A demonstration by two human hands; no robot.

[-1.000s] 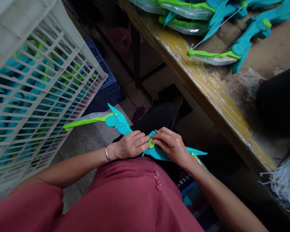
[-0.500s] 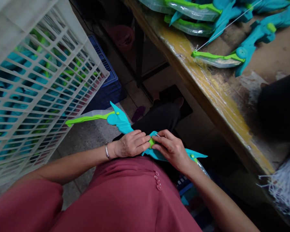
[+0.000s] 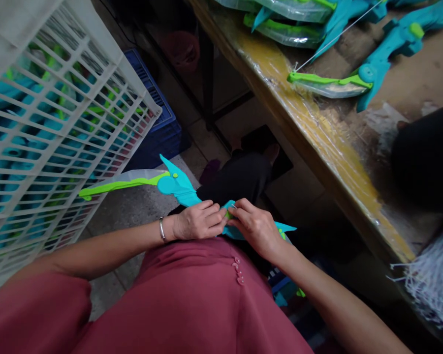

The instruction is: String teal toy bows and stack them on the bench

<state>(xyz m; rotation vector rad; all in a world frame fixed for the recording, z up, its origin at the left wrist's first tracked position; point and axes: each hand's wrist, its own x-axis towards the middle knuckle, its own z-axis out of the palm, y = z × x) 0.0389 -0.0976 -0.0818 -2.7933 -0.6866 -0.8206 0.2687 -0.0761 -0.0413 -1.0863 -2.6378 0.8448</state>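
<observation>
A turquoise toy bow (image 3: 180,187) with lime-green and clear limbs lies across my lap, one limb reaching left toward the crate. My left hand (image 3: 197,220) is closed round its middle section, fingers pressed near a small green piece (image 3: 228,215). On the other side of that piece, my right hand (image 3: 256,230) pinches with thumb and forefinger. A short bit of white string (image 3: 233,206) shows at those fingertips. Where the string leads is hidden by the fingers. The bow's right limb is mostly behind my right hand and wrist.
A white slatted crate (image 3: 107,49) full of turquoise and green bow parts stands at left, a blue crate (image 3: 162,132) behind it. On the plastic-edged table (image 3: 317,123) lie more toy bows (image 3: 376,73), a bundle of white strings (image 3: 435,280) and a black object (image 3: 424,157).
The bow has shifted slightly left and its right end has drawn in toward my right hand. My right hand has moved a little left, closer to my left fingers. The view has shifted slightly.
</observation>
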